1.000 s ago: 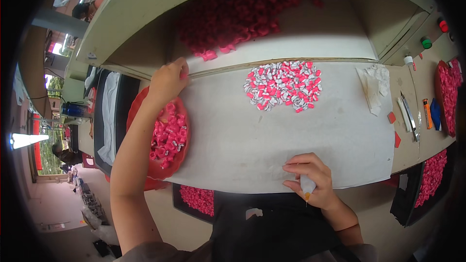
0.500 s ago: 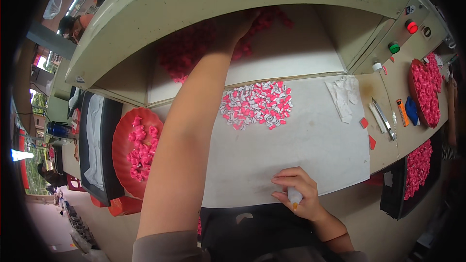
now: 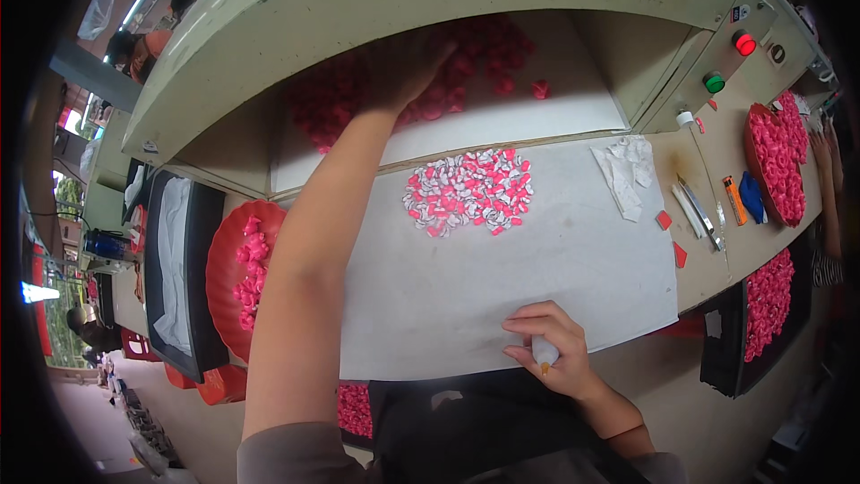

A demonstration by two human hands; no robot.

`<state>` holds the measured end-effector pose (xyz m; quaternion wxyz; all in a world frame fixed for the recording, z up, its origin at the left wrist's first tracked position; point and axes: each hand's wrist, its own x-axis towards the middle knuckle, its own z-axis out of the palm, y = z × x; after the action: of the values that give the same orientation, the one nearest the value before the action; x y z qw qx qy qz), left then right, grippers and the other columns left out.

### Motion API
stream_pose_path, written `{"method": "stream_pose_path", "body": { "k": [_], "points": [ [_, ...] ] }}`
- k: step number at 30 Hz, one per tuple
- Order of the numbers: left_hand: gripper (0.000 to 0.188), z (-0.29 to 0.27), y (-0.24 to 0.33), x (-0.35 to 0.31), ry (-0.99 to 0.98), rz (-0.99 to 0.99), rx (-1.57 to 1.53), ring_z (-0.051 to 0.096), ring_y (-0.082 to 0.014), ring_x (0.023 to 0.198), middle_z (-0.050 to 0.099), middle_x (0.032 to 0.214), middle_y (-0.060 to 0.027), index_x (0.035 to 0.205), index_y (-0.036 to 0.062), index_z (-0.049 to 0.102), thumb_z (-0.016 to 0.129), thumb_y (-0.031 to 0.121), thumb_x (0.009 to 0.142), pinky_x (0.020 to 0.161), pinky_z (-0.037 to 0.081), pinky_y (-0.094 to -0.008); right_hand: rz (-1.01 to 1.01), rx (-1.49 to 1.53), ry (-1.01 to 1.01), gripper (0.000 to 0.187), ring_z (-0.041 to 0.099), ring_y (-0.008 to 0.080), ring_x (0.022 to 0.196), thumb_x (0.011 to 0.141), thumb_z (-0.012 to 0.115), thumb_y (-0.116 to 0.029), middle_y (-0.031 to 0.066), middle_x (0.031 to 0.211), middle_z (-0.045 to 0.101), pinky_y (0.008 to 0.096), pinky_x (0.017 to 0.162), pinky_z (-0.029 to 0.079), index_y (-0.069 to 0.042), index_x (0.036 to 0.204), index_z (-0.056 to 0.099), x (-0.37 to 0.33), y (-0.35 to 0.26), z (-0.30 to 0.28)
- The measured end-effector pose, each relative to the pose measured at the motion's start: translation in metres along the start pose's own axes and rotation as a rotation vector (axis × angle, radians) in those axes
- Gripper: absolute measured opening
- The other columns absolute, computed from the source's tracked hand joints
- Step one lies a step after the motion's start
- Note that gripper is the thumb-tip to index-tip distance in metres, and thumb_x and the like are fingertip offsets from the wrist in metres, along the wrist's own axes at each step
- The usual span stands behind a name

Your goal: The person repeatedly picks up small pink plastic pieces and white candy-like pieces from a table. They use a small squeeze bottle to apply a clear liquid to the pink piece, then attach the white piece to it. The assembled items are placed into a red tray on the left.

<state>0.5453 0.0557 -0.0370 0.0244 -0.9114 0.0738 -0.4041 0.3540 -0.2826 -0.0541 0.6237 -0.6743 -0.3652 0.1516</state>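
My left arm reaches into the low, shaded opening of a cream cabinet (image 3: pixel 385 4). There my left hand (image 3: pixel 408 72) is over a spread of glossy pink pieces (image 3: pixel 336 103) on white sheeting; its fingers are too dark and blurred to read. Near the front edge of the white paper (image 3: pixel 430 305), my right hand (image 3: pixel 564 341) is closed round a small whitish squeeze bottle (image 3: pixel 545 351) with an amber tip pointing down toward me. Further back on that paper lies a heap of small pink-and-white pieces (image 3: pixel 468 190), touched by neither hand.
To the left are a red scalloped bowl (image 3: pixel 224 296) of pink pieces and a black tray (image 3: pixel 208 233). Crumpled tissue (image 3: pixel 627 179), tweezers (image 3: pixel 699 211) and an orange tube (image 3: pixel 735 200) lie right. Beyond stand another red bowl (image 3: pixel 760 139) and a black bin (image 3: pixel 727 367).
Inside the cabinet, my left hand has moved left and a little nearer, and one pink piece now lies apart at the right. The right hand keeps its hold on the bottle.
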Motion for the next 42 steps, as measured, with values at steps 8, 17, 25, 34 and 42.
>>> {"method": "stream_pose_path", "body": {
  "k": [8, 17, 25, 34, 42],
  "points": [
    [0.044, 0.020, -0.007, -0.013, -0.130, -0.101, -0.235, 0.047, -0.0332, 0.106, 0.052, 0.115, -0.0131, 0.116, 0.0093, 0.051, 0.056, 0.034, 0.079, 0.090, 0.033, -0.0461, 0.001, 0.012, -0.017, 0.033, 0.056, 0.0172, 0.070, 0.067, 0.070, 0.001, 0.0094, 0.097, 0.056, 0.0258, 0.057, 0.046, -0.005, 0.099, 0.062, 0.004, -0.005, 0.006],
    [0.024, 0.009, 0.073, 0.023, -0.515, -0.148, 0.202, 0.053, -0.0211, 0.098, 0.060, 0.099, -0.0060, 0.093, 0.0103, 0.064, 0.061, 0.026, 0.075, 0.089, 0.037, -0.0406, -0.010, -0.049, 0.053, 0.032, 0.053, 0.0138, 0.064, 0.067, 0.069, 0.003, 0.0108, 0.096, 0.055, 0.0233, 0.054, 0.044, -0.003, 0.097, 0.061, 0.003, -0.006, 0.000],
    [0.027, 0.011, 0.077, -0.012, -0.068, 0.180, 0.112, 0.058, -0.0216, 0.081, 0.062, 0.078, -0.0112, 0.087, 0.0057, 0.064, 0.062, 0.017, 0.062, 0.080, 0.042, -0.0407, -0.058, -0.079, 0.143, 0.043, 0.050, 0.0155, 0.070, 0.067, 0.061, 0.007, 0.0141, 0.105, 0.045, 0.0252, 0.061, 0.043, -0.001, 0.107, 0.047, -0.010, -0.006, -0.004],
    [0.032, -0.151, 0.123, -0.062, -0.225, -0.963, -1.464, 0.058, -0.0157, 0.086, 0.060, 0.102, -0.0136, 0.110, 0.0013, 0.051, 0.059, 0.009, 0.080, 0.080, 0.044, -0.0285, -0.020, 0.033, 0.223, 0.036, 0.053, 0.0207, 0.086, 0.074, 0.046, 0.007, 0.0129, 0.109, 0.036, 0.0295, 0.066, 0.051, 0.001, 0.109, 0.041, -0.017, -0.031, -0.009],
    [0.035, -0.238, 0.190, -0.178, -0.322, -1.203, -1.796, 0.059, -0.0154, 0.084, 0.057, 0.111, -0.0115, 0.117, -0.0006, 0.049, 0.055, 0.003, 0.083, 0.077, 0.048, -0.0261, -0.149, 0.507, 0.452, 0.036, 0.050, 0.0129, 0.068, 0.067, 0.073, -0.013, 0.0074, 0.086, 0.047, 0.0227, 0.053, 0.044, -0.006, 0.086, 0.043, -0.011, -0.042, 0.017]
  ]
}}
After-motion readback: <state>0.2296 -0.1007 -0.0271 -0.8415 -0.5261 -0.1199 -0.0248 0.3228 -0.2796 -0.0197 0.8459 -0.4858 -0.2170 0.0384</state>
